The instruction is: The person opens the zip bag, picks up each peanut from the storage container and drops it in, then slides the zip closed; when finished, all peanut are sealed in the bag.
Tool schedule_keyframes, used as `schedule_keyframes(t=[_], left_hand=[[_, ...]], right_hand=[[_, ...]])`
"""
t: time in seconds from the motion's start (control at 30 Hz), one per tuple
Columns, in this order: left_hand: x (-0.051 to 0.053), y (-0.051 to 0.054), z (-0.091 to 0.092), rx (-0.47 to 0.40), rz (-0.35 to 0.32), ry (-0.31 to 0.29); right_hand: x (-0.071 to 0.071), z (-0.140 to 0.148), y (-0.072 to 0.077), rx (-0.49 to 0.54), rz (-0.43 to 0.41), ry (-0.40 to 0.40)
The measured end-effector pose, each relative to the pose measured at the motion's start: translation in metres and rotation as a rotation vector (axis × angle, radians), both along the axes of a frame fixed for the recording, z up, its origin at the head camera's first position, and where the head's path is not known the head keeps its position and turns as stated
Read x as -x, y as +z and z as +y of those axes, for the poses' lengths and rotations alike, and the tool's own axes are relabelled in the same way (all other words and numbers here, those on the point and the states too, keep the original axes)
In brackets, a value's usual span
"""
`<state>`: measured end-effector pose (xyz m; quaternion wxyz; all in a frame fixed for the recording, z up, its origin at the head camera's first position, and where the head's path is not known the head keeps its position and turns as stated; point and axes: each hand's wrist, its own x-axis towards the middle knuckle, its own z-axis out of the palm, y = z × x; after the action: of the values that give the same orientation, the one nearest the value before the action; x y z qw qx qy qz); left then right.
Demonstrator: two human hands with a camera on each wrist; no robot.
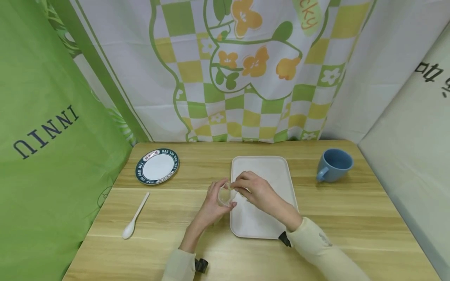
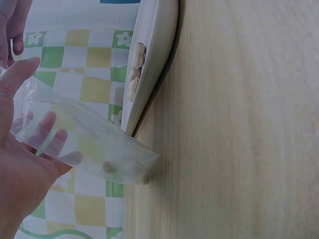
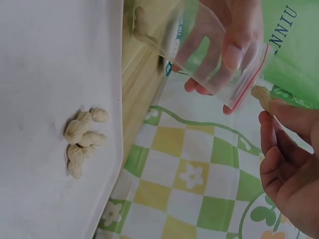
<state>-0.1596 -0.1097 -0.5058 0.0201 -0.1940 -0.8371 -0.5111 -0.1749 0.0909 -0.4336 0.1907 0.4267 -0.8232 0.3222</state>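
Note:
My left hand [image 1: 212,206] grips a clear zip bag [image 2: 84,132] with a red strip along its mouth, thumb on one side and fingers on the other. A few peanuts [image 3: 141,22] lie at the bottom of the bag. Between thumb and fingertips, my right hand [image 1: 259,192] pinches one peanut [image 3: 261,97] right at the bag's mouth. Below and beside the hands is a white rectangular tray [image 1: 260,224]; the right wrist view shows several unshelled peanuts [image 3: 77,132] in a small pile on it. In the head view the right hand mostly covers that pile.
On the wooden table [image 1: 168,249], a green-rimmed plate [image 1: 157,167] is at the back left, with a white spoon [image 1: 136,216] in front of it. At the back right stands a blue mug [image 1: 334,165]. Printed cloths [image 1: 242,86] hang behind and at both sides.

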Motion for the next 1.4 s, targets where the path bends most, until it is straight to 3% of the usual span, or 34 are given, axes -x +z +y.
schedule_keyframes(t=[0.27,0.43,0.53,0.63,0.83,0.93,1.07,1.4], left_hand=[[-0.001,0.002,0.001,0.014,-0.022,0.002],[0.000,0.001,0.001,0.016,-0.020,0.001],[0.001,0.000,0.001,0.008,-0.003,-0.009],[0.001,-0.001,0.001,0.001,0.021,-0.013],[0.000,-0.002,0.002,0.005,0.051,0.004],[0.000,-0.003,0.002,0.000,0.054,0.009],[0.000,-0.004,0.002,-0.005,0.054,0.000],[0.001,-0.004,0.001,0.003,0.060,-0.002]], right_hand=[[-0.003,-0.004,-0.006,-0.085,0.020,0.025],[0.003,0.001,-0.007,-0.031,-0.040,-0.023],[0.014,0.011,-0.010,0.044,-0.146,-0.130],[0.026,0.023,-0.018,0.038,-0.287,-0.271],[0.038,0.041,-0.047,-0.215,-0.582,-0.450],[0.039,0.042,-0.059,-0.291,-0.661,-0.492],[0.039,0.038,-0.069,-0.292,-0.651,-0.524],[0.037,0.034,-0.073,-0.254,-0.624,-0.508]])
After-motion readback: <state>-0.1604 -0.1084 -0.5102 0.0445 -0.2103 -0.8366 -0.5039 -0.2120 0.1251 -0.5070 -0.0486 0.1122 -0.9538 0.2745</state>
